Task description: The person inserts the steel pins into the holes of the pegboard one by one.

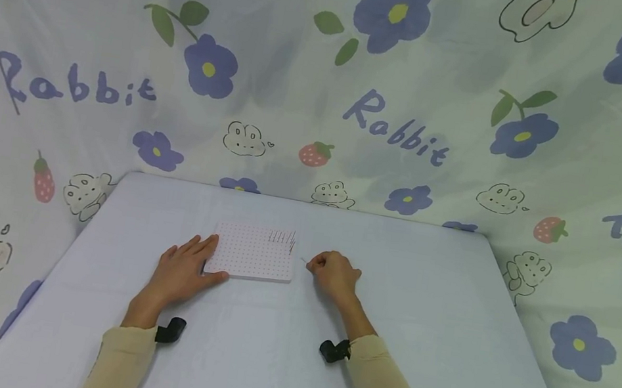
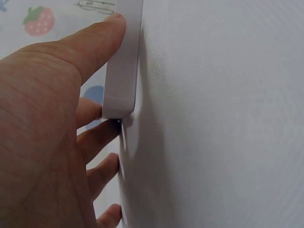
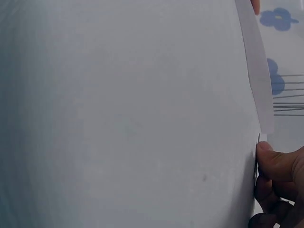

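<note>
A flat white pegboard (image 1: 252, 252) with rows of small holes lies on the table. Several thin needles (image 1: 281, 237) stand in its far right corner; in the right wrist view the needles (image 3: 289, 105) look like slim metal rods. My left hand (image 1: 182, 272) spans the board's near left corner, thumb against the near edge and straight fingers along the left side. To the right of the board, my right hand (image 1: 335, 274) pinches a thin needle (image 3: 259, 138) between thumb and fingers, low over the cloth. Most of that needle is hidden by the fingers.
White cloth covers the table (image 1: 415, 341). A patterned curtain (image 1: 283, 97) with flowers and rabbits hangs behind it and at both sides. A black wrist camera (image 1: 170, 331) sits on the left wrist, another black camera (image 1: 334, 351) on the right.
</note>
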A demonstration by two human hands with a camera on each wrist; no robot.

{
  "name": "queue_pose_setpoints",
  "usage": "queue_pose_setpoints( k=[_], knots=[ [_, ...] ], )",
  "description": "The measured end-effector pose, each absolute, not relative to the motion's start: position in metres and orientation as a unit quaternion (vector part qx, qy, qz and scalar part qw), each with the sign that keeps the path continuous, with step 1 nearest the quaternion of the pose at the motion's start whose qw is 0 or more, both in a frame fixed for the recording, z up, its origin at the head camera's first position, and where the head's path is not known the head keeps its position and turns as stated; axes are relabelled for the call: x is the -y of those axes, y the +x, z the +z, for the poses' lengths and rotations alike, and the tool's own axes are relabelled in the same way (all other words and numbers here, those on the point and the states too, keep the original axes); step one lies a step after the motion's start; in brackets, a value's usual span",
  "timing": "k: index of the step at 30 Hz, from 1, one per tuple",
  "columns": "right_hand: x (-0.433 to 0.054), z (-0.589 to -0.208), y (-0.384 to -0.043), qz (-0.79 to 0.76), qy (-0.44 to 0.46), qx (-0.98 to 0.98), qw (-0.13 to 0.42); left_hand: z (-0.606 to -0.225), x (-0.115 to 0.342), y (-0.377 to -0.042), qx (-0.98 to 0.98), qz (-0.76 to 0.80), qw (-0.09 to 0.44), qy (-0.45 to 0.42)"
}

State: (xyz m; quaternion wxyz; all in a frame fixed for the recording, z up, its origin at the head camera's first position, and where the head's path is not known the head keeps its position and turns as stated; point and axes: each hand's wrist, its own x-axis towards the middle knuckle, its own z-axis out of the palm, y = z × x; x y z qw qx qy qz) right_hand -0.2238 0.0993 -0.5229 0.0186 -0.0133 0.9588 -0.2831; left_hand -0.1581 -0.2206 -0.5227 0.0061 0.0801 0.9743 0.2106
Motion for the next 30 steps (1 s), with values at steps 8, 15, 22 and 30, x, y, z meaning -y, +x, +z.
queue_pose_setpoints(
  k=[8, 15, 22, 30],
  knots=[
    [-0.0958, -0.5222, -0.2214, -0.256, -0.025, -0.966, 0.005, -0.5232, 0.2208, -0.158, -0.974, 0.211, 0.005, 0.08],
    [-0.0976, -0.5197, -0.2229, -0.257, -0.029, -0.966, 0.027, -0.5221, 0.2212, -0.1571, -0.974, 0.21, 0.005, 0.08],
    [-0.0958, -0.5194, -0.2216, -0.253, -0.043, -0.966, 0.022, -0.5204, 0.2211, -0.1579, -0.975, 0.21, 0.007, 0.078],
    [-0.0957, -0.5202, -0.2216, -0.233, -0.056, -0.97, 0.027, -0.5221, 0.221, -0.1577, -0.973, 0.215, 0.01, 0.078]
  ],
)
